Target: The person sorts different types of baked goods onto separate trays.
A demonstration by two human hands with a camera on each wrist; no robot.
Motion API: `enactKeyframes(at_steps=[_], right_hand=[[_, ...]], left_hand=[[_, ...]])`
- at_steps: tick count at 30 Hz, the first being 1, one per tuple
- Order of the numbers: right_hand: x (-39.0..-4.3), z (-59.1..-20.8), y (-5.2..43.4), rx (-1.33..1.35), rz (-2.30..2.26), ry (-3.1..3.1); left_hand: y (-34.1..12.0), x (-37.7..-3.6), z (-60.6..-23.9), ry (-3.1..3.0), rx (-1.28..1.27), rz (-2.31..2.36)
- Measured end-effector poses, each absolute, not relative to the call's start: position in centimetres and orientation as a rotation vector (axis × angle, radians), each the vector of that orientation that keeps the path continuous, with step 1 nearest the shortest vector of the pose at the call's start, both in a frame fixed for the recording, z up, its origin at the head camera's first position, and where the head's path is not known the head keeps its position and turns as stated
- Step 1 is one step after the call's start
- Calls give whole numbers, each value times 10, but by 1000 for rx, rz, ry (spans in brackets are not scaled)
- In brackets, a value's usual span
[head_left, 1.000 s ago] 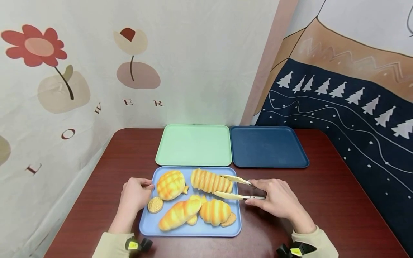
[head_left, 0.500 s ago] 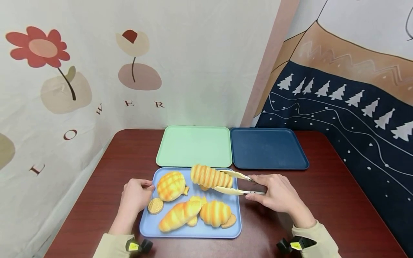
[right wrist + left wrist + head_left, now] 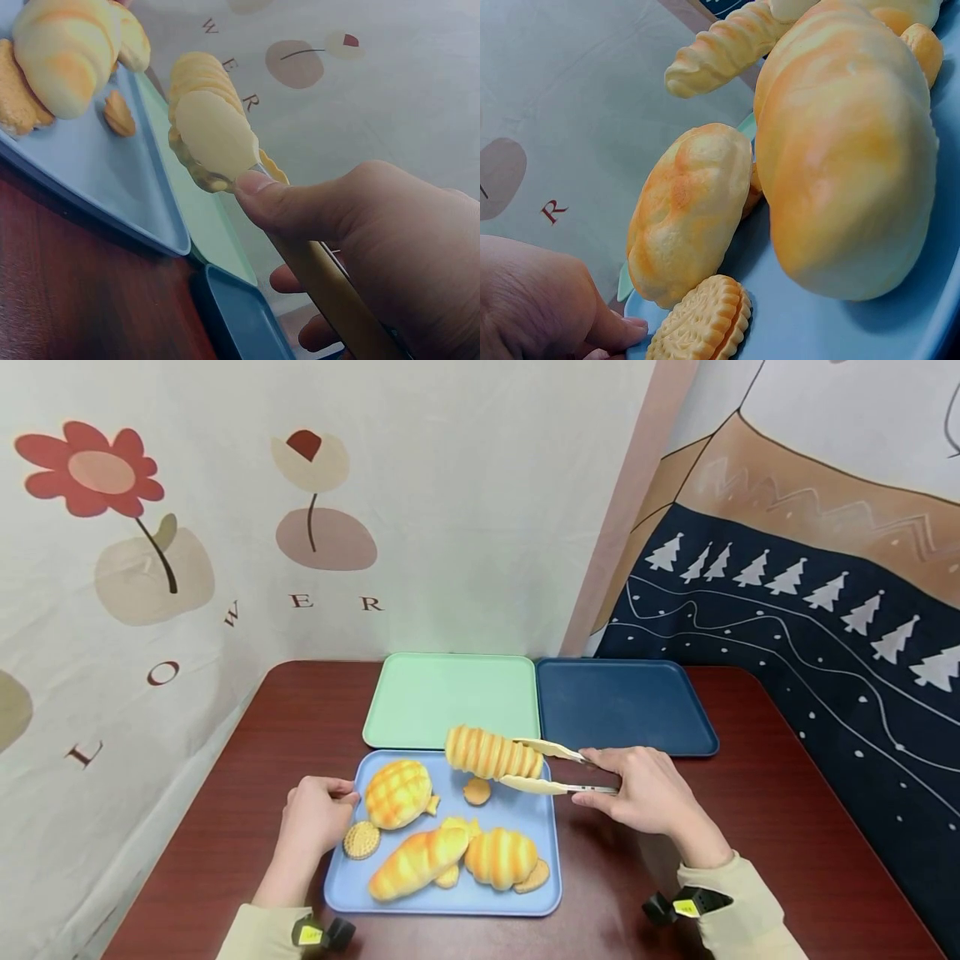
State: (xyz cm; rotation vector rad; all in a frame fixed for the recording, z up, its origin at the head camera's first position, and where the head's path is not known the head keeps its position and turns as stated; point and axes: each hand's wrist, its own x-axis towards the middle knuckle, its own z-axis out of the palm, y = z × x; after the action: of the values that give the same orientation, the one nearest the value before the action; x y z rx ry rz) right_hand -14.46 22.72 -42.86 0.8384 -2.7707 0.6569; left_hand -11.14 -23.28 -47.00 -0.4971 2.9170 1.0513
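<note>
My right hand (image 3: 647, 789) grips a pair of tongs (image 3: 536, 786) with cream tips. Between the tips is a ridged spiral bread roll (image 3: 483, 752), raised above the light blue tray (image 3: 442, 903), as the right wrist view also shows. My left hand (image 3: 318, 810) pinches the tray's left rim. On this tray lie a round crosshatched bun (image 3: 397, 794), a long roll (image 3: 412, 866) and a ribbed croissant-like bread (image 3: 500, 857). A round biscuit (image 3: 362, 840) sits by the left hand, and a small round cookie (image 3: 476, 791) lies below the raised roll.
Behind the light blue tray lie a pale green tray (image 3: 453, 697) and, right of it, a dark blue tray (image 3: 626, 706). All rest on a dark red-brown table (image 3: 765, 827). Printed cloths (image 3: 480, 510) hang behind the table. Another biscuit (image 3: 532, 877) lies beside the ribbed bread.
The right hand has lifted the spiral roll with the tongs, up and slightly away from the light blue tray, uncovering the small round cookie. The left hand has stayed at the rim.
</note>
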Motion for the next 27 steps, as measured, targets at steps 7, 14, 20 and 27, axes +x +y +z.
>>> enactKeyframes(at_steps=[7,14,20,27], right_hand=[[-151,-427,229,833,615,-2756],[-160,-428,228,838,642,-2750],[-168,-430,227,789,693,-2797],[-180,-434,225,763,727,-2837]], left_hand=[[-232,-111,-470,2913,-497,1055],[-233,-111,-470,2917,-491,1050],[-233,-111,-470,2916,-489,1056],[-233,-111,-471,2917,-492,1057]])
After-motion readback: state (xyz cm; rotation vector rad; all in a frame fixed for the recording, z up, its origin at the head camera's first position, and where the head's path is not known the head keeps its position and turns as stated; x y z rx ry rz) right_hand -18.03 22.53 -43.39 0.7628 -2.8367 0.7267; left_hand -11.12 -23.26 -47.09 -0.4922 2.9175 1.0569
